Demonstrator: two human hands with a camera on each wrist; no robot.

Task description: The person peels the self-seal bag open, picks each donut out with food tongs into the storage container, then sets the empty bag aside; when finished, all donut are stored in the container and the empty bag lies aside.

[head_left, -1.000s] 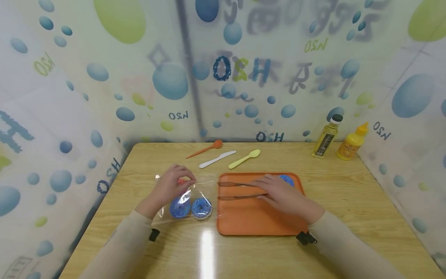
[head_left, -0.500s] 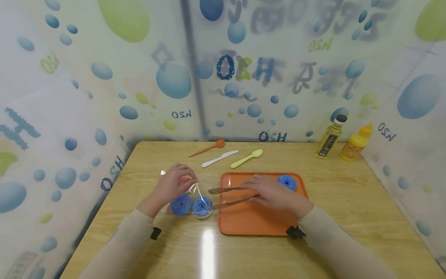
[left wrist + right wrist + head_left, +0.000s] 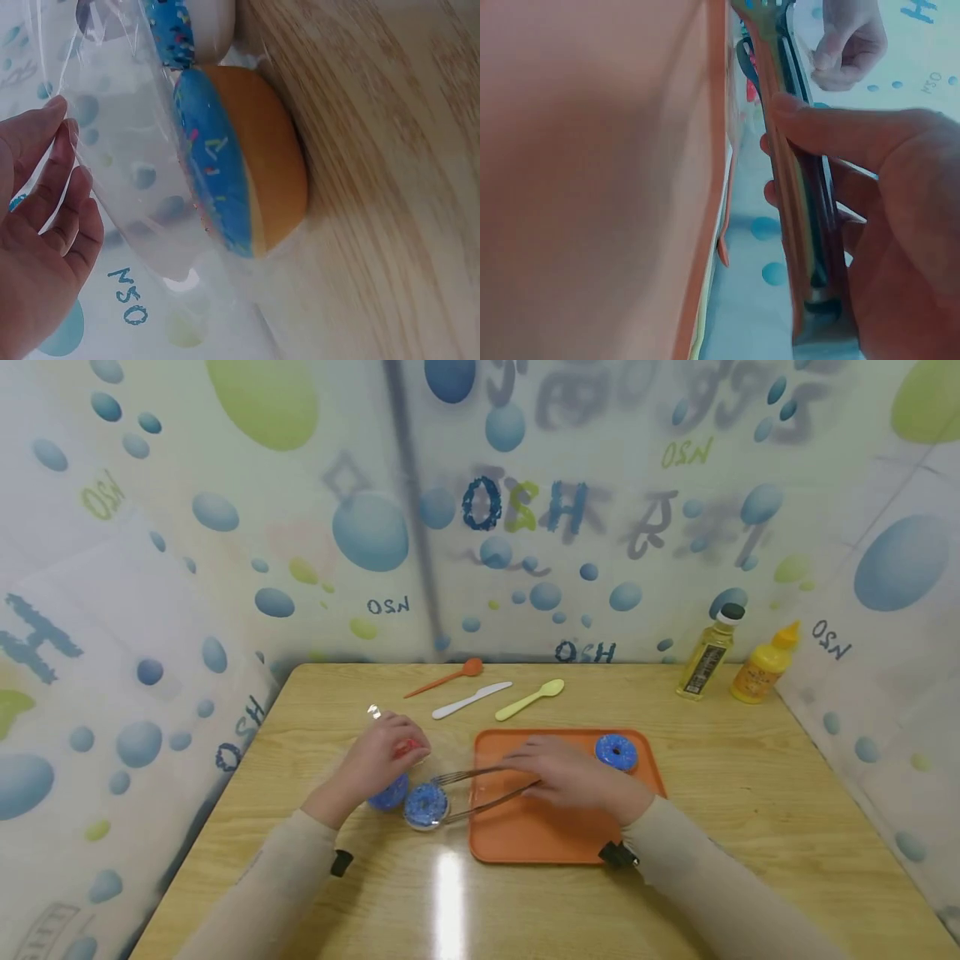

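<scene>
The blue-iced doughnut (image 3: 426,804) lies in a clear plastic bag (image 3: 127,187) on the bench (image 3: 750,793), just left of the orange tray (image 3: 540,839), with a second bagged doughnut (image 3: 388,793) touching its far left side. The tongs (image 3: 480,789), grasped in the right hand (image 3: 570,772), reach out over the tray's left rim with their tips spread around the near doughnut. The left hand (image 3: 382,753) pinches the bag's mouth and holds it up. The step in hand looks like lifting a doughnut from the bag; the next move calls for squeezing the tongs and drawing back toward the tray. A third doughnut (image 3: 617,752) sits in the tray's far right corner, leaving most of the tray open.
</scene>
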